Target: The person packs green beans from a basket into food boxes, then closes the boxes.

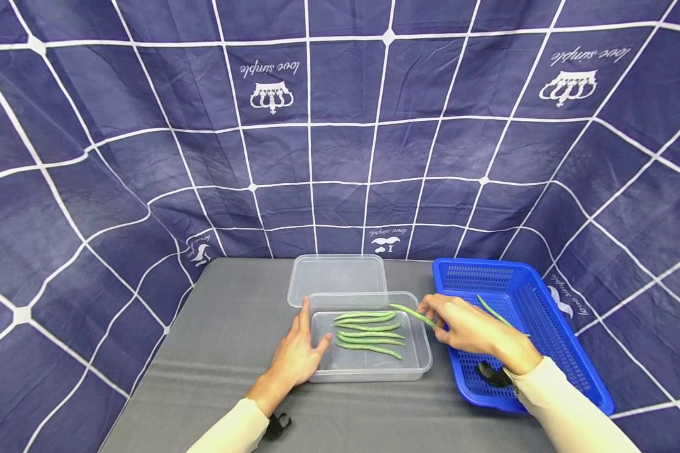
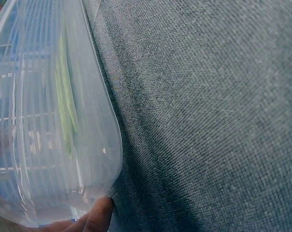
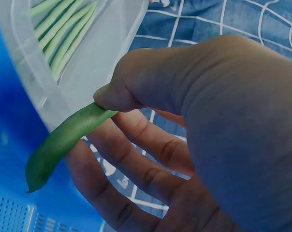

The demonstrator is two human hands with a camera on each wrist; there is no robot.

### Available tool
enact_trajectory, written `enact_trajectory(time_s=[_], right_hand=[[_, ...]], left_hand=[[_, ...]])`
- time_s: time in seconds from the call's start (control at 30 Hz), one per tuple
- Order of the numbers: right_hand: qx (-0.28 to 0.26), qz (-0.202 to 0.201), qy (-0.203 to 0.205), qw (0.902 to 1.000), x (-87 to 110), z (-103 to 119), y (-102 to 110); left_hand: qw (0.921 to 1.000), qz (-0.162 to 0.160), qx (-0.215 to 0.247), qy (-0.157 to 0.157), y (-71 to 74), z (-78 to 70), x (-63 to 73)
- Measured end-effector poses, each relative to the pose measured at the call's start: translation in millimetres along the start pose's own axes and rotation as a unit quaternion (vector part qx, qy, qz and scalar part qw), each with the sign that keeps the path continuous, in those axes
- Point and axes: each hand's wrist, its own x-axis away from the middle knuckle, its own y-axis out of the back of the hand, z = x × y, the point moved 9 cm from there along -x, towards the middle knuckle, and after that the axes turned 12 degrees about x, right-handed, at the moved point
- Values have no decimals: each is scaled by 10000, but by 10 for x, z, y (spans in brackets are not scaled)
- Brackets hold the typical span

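Note:
A green bean (image 3: 64, 140) is pinched between the thumb and fingers of my right hand (image 1: 459, 322), above the right rim of a clear plastic container (image 1: 374, 375). Several green beans (image 1: 371, 335) lie side by side across the container's floor. My left hand (image 1: 299, 352) rests against the container's left side with its fingers extended, the thumb over the rim. In the left wrist view, fingertips (image 2: 100, 214) touch the container's outer wall. A blue basket (image 1: 566, 377) stands under my right forearm, with another green bean (image 1: 493, 310) in it, partly hidden by the wrist.
A clear flat lid (image 1: 340, 274) lies behind the container, which overlaps its front edge in the head view. Grey cloth (image 1: 221, 340) covers the table. Blue curtain with white lines (image 1: 340, 157) encloses the back and both sides.

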Motion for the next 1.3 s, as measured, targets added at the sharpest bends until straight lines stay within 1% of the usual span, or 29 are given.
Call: enact_trajectory(time_s=[0.17,0.33,0.53,0.7,0.97,1.3], right_hand=[[-39,189,-62,9998,-81,49,-56],[-104,228,107,9996,-173,139,-97],[3,260,236,9994,-246,240,-150],[19,304,364,9989,-302,324,-231],[119,366,431,9983,-386,467,-343],[417,485,403,9971,-481,569,-490]], left_hand=[[10000,-8,3,20,0,4,11],[10000,-21,11,3,2,-3,9],[10000,-11,19,-49,-10,-14,-2],[10000,4,40,-13,-1,-11,-3],[10000,24,39,67,8,0,-4],[10000,9,21,31,11,-1,-8]])
